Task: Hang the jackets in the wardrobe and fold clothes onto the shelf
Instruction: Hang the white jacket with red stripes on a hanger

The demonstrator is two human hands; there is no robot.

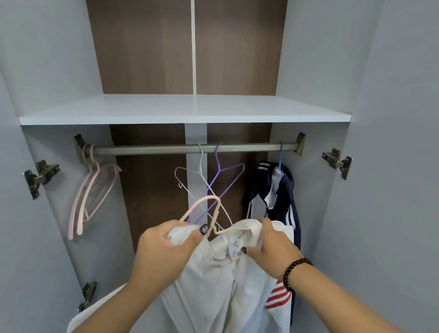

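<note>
I hold a white jacket (pixel 217 282) in front of the open wardrobe, below the metal rail (pixel 160 148). A beige hanger (pixel 206 203) sits inside its collar, hook pointing up. My left hand (pixel 166 247) grips the jacket's left shoulder together with the hanger. My right hand (pixel 272 247) grips the fabric at the right shoulder. A navy and white jacket (pixel 277 199) hangs on a blue hanger (pixel 281 156) at the rail's right end. The white shelf (pixel 181 110) above the rail is bare.
A purple wire hanger (pixel 221 177) and a white wire hanger (pixel 201 175) hang mid-rail, just behind the beige hook. Several pink hangers (pixel 90 196) hang at the rail's left end. Grey wardrobe doors (pixel 406 131) stand open on both sides, with metal hinges (pixel 338 161).
</note>
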